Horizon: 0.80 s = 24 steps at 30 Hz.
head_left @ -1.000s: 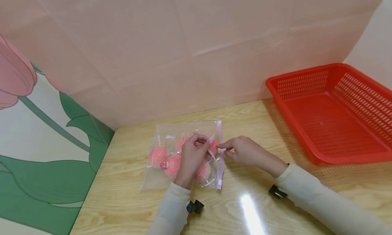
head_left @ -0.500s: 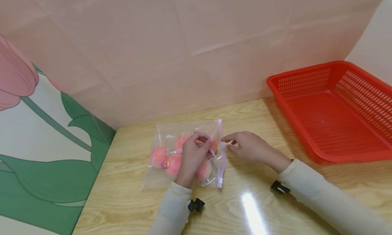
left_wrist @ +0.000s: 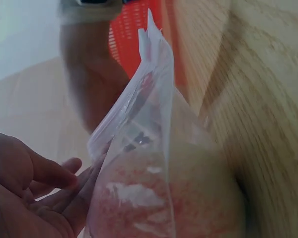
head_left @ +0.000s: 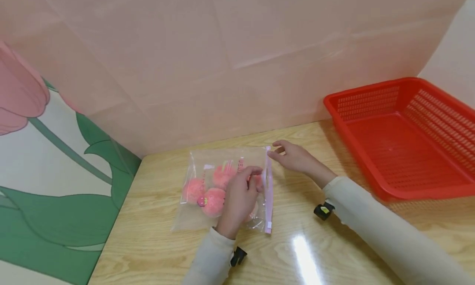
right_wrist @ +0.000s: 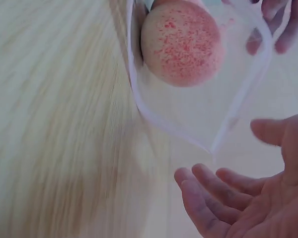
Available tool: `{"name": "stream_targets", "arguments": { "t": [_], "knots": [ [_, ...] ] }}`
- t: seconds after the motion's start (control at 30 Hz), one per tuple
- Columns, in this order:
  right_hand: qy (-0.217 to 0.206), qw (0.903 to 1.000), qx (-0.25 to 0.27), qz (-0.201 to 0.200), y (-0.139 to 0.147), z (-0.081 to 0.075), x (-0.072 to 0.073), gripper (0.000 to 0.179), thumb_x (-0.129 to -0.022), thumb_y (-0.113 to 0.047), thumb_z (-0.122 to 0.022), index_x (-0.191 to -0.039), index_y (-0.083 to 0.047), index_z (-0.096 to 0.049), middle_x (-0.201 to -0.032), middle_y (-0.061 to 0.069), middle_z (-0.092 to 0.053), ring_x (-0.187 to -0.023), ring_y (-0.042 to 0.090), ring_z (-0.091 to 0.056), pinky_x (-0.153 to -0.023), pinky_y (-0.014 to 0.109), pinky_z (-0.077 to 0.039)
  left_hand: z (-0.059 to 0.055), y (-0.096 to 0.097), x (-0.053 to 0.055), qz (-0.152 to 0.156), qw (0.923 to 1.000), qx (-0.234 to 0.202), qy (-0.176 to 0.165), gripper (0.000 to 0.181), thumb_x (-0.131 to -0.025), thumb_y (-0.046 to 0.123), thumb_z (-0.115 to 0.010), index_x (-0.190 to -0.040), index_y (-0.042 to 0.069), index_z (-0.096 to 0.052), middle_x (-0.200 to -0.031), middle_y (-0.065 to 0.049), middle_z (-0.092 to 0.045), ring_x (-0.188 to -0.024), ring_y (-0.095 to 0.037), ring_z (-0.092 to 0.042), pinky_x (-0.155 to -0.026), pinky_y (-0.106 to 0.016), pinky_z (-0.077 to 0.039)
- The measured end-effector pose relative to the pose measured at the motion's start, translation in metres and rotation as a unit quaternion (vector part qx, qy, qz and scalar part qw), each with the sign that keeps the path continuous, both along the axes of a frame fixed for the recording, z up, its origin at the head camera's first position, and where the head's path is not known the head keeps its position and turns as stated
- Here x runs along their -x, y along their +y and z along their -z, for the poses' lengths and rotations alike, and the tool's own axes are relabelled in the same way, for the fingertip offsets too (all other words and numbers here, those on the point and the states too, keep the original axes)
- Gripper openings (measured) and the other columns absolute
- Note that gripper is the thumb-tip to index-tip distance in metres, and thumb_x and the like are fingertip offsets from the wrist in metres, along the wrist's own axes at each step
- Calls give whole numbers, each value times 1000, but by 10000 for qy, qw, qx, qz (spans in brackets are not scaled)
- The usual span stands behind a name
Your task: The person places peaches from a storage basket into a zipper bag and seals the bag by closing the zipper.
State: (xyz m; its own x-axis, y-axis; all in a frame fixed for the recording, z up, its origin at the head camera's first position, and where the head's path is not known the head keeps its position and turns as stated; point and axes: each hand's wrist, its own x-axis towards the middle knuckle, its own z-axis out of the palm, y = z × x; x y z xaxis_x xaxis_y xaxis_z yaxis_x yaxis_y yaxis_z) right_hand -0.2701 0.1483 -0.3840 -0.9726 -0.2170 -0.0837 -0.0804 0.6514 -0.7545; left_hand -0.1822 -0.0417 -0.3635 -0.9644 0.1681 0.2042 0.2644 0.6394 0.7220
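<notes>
A clear zipper bag [head_left: 202, 161] lies on the table with several pink peaches [head_left: 213, 204] inside. Its lilac zip strip [head_left: 269, 194] faces right, and a white slider [head_left: 269, 225] sits at the near end. My left hand [head_left: 239, 200] is over the bag near its mouth; in the left wrist view its extended fingers [left_wrist: 82, 196] touch the film. My right hand [head_left: 293, 156] is beside the strip's far end, thumb apart from loosely bent fingers, holding nothing. Through the gaping mouth a peach [right_wrist: 184, 47] shows in the right wrist view.
A red plastic basket [head_left: 389, 140] stands at the right on the wood-grain table [head_left: 148, 227]. Behind the table hangs a pink cloth backdrop [head_left: 222, 91]. A panel with a tulip picture [head_left: 55, 210] borders the left side.
My right hand has moved away along the zip strip to its far end. My left hand's fingers have loosened from the bag's mouth edge and moved slightly to the right.
</notes>
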Motion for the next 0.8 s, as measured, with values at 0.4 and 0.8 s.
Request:
{"name": "stream_targets", "arguments": {
  "t": [0.4,0.8],
  "knots": [
    [-1030,9879,1154,110,-22,11,15,75,-87,-23,-70,-146,-3,-29,-115,23,-62,-88,25,-66,-78,38,-59,-4,-14,-24,-258,9961,800,283,18,-83,17,-71,-100,17,-65,-99,0,-60,-65,-7,-51,-55,-16,-43],
    [-844,9855,1357,564,-16,20,19,66,-86,-9,-70,-142,-7,-37,-102,17,-66,-76,18,-65,-71,33,-59,10,-16,-29,-277,9725,2211,671,30,-68,22,-84,-94,19,-69,-93,3,-58,-81,-14,-57,-56,-20,-41]
  ]
}}
